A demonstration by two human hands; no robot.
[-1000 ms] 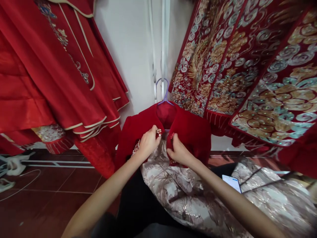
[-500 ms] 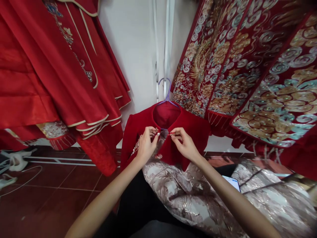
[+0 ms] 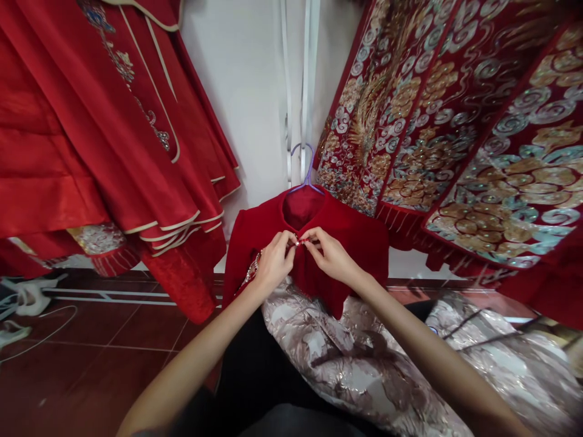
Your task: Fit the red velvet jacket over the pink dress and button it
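Note:
A dark red velvet jacket hangs on a purple hanger in front of me, low against the white wall. My left hand pinches the left edge of its collar opening, where a small beaded clasp shows. My right hand pinches the right edge, and the fingertips of both hands meet at the neckline. A beaded trim runs down the jacket's left front, beside my left wrist.
Plain red robes hang at the left. Heavily embroidered red and gold garments hang at the right. A silvery patterned fabric lies across my lap. Cables and a white object lie on the dark red tiled floor at far left.
My hands have drawn the two collar edges together, closing the gap at the neckline. The phone on the silvery fabric has gone from sight behind my right arm.

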